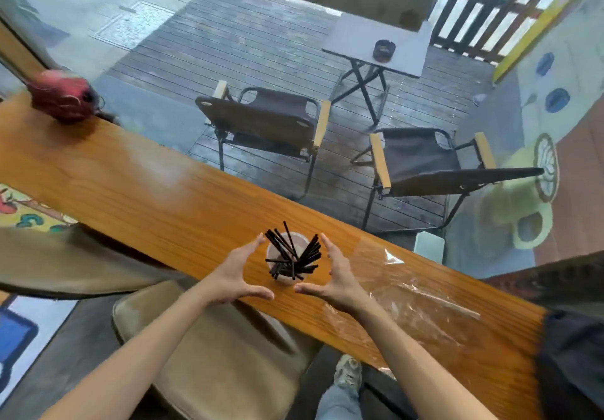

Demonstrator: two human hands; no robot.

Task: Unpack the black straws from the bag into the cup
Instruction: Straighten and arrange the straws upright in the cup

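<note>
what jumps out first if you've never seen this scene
A cup bristling with black straws stands on the wooden counter, framed by the left hand and right hand, both open and apart from it. To its right lies the clear bag, flat. Beyond the glass, two folding chairs sit on a deck.

Red helmet (62, 96) on wooden counter (147, 190) far-left end; tan stool (212, 347) below near edge; two folding chairs (268, 125) outside.
</note>
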